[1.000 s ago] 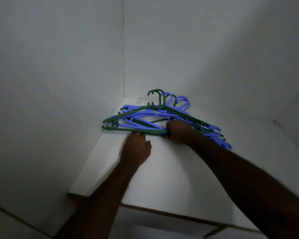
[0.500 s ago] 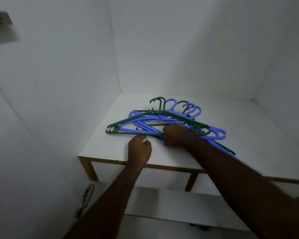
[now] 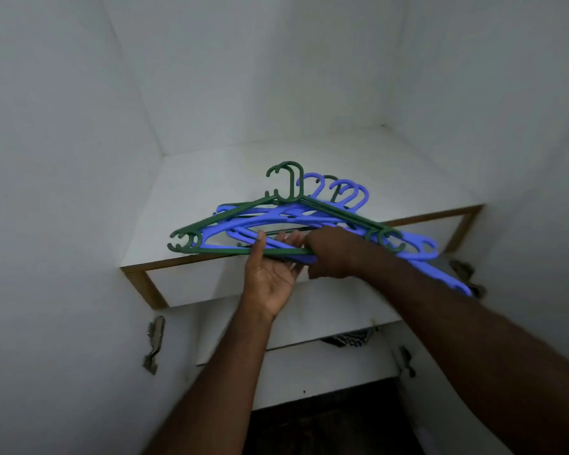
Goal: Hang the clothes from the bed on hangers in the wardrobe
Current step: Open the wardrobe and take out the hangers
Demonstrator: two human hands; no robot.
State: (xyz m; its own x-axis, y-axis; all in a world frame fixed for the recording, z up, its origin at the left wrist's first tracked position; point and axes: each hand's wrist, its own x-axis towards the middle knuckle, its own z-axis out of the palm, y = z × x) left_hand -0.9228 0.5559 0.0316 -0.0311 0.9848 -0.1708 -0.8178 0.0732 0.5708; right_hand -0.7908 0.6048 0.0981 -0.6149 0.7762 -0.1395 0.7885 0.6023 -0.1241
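Note:
A stack of several plastic hangers, dark green [image 3: 286, 182] on top and blue [image 3: 418, 254] beneath, juts past the front edge of a white wardrobe shelf [image 3: 191, 205]. My right hand [image 3: 332, 252] grips the bottom bars of the stack near the middle. My left hand [image 3: 270, 274] is palm up under the stack, its thumb over the green bottom bar and its fingers below the bars. No clothes are in view.
White wardrobe walls close in on the left, back and right. The shelf has a wooden front edge [image 3: 138, 274]. Metal door hinges sit at the left [image 3: 153, 343] and right [image 3: 406, 361]. Below the shelf is a dark opening [image 3: 326, 428].
The stack of hangers has been pulled forward from deep on the shelf to past its front edge. My left hand turned palm up and took hold under the stack.

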